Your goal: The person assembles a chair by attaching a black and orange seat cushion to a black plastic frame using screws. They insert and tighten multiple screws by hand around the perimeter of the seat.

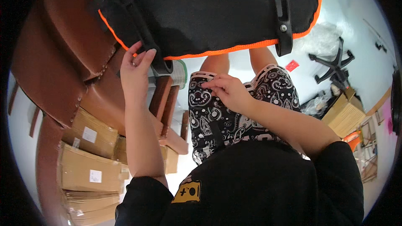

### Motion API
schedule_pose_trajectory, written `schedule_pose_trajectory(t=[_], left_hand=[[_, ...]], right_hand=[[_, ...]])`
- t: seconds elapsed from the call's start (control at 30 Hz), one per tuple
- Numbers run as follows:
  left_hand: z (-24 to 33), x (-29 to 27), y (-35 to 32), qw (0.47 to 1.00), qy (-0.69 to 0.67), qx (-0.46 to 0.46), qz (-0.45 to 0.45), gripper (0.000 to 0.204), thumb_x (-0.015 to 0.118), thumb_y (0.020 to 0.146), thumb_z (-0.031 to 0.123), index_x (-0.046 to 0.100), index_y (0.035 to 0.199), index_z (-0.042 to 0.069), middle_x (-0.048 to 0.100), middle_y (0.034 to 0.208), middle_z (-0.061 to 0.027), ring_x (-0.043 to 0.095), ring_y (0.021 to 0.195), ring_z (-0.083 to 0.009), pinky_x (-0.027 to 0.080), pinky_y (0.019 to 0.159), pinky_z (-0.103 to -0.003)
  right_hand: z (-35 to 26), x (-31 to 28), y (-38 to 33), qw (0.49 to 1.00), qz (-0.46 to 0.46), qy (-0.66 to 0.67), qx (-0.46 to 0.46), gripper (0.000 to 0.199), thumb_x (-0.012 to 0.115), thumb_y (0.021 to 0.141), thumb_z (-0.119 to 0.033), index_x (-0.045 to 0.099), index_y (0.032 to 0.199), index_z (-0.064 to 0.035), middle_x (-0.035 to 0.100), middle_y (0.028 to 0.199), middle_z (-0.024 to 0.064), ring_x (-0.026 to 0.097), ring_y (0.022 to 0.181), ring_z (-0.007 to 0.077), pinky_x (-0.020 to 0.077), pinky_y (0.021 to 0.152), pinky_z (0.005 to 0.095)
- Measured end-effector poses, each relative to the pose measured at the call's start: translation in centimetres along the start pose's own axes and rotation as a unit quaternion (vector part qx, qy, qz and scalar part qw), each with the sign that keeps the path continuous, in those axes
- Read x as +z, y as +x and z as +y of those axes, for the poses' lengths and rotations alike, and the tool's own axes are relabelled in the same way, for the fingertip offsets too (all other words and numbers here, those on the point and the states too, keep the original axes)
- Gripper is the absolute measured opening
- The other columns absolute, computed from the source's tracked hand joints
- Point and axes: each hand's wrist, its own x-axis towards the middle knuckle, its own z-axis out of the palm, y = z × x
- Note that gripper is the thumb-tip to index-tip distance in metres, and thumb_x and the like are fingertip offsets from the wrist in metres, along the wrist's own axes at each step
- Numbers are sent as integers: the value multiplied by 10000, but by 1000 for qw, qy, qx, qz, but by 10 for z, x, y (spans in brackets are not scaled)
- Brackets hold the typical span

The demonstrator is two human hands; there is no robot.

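A black padded chair part (217, 16) with orange edging fills the top of the view. Two black plastic brackets lie across it. The right bracket (283, 14) has a silver bolt (283, 28) near its lower end. At the lower part of the left bracket (144, 33), my left hand (136, 67) has its thumb and forefinger closed on the edge; a small shiny spot shows among its curled fingers. My right hand (230, 94) hovers over my patterned shorts (209, 115), its fingers pinched together. What they hold, if anything, is too small to make out.
Brown leather seating (63, 54) runs along the left, with cardboard boxes (90, 169) stacked beside it. On the floor at right are a black star-shaped chair base (335, 62), clear plastic wrap (322, 37), a red packet (292, 65) and an open carton (345, 113).
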Motion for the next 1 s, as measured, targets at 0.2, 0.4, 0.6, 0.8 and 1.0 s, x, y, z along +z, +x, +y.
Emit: schedule_pose_trajectory(t=[0.2,0.4,0.6,0.8,1.0], left_hand=[[14,18,6,998,49,-13,-22,545,732,769,83,455,1224,-30,615,899,-38,546,834,-79,411,799,-209],[73,84,-9,994,95,-11,-61,467,700,791,54,460,1188,2,555,833,17,509,771,-55,409,722,-209],[105,115,-18,980,137,27,-139,374,640,842,83,491,1173,-8,607,982,-44,577,915,-122,449,873,-292],[121,108,-16,958,184,43,-216,501,635,871,240,446,1240,-42,577,1183,-120,566,1086,-238,442,947,-396],[122,121,-19,953,224,37,-202,464,615,889,275,471,1212,-25,600,1139,-104,588,1046,-215,460,923,-381]], right_hand=[[39,-14,25,975,60,143,158,208,474,920,-38,643,1036,-2,622,922,96,621,773,136,497,719,255],[25,-64,52,899,183,368,149,184,511,916,-92,610,1036,5,659,912,81,641,780,163,497,680,287],[23,-59,76,815,287,499,-65,282,542,877,-68,574,1153,-16,614,1161,107,541,1112,228,409,937,334],[30,-73,62,787,124,575,-187,611,743,711,-214,502,1244,-37,537,1242,135,469,1185,270,391,959,355],[9,-77,63,798,254,526,-150,681,802,614,-300,531,1181,-38,561,1132,171,510,1078,346,413,940,389]])
